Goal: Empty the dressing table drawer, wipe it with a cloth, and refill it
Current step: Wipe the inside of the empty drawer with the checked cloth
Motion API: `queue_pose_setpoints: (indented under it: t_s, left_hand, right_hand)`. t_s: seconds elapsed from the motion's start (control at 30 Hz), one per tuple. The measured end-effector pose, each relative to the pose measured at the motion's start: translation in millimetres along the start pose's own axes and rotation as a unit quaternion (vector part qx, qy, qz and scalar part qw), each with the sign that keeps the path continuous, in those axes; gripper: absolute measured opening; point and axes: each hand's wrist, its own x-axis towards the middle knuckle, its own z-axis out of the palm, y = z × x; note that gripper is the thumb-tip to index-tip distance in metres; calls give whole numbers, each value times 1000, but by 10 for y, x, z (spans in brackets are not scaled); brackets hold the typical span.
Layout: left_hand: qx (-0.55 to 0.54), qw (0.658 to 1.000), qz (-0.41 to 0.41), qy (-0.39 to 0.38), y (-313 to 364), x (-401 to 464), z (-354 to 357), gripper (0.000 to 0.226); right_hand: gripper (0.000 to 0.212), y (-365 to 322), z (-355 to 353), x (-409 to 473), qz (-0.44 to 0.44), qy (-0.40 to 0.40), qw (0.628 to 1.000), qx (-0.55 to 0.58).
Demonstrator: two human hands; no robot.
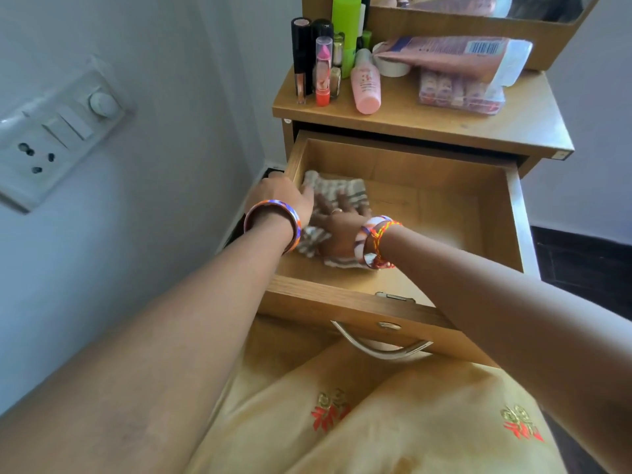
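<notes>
The wooden drawer (444,206) of the dressing table is pulled out, and its floor is bare apart from a striped grey-and-white cloth (328,188) at its left side. My right hand (337,229) lies flat on the cloth, fingers spread, pressing it to the drawer floor. My left hand (285,196) rests on the drawer's left wall, its fingers curled over the rim and touching the cloth's edge. Both wrists wear coloured bangles.
On the table top (496,124) stand lipsticks (323,70), a pink bottle (366,83), a green bottle (346,25), a white jar and pink packets (455,56) below a mirror. A wall with a switchboard (51,138) is close on the left. My yellow-clad knees are under the drawer handle (379,347).
</notes>
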Motion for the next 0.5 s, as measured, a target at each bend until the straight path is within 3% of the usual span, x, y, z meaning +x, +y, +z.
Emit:
queue_pose_setpoints:
  t_s: [0.1,0.17,0.37,0.5]
  left_hand:
    - [-7,1000,1,5,2,28,17,53]
    - [-4,1000,2,8,1,37,23,55]
    - [-4,1000,6,19,-14,27,52,55]
    - [-2,1000,5,16,-12,30,39,55]
  right_hand:
    - [70,54,71,-136,-119,-77,989,-47]
    - [77,48,106,-192,-163,-134,977,-20]
    - [79,36,23,-170,-192,-155,968,-46]
    - [79,39,-108,-146,-157,-166,967,-115]
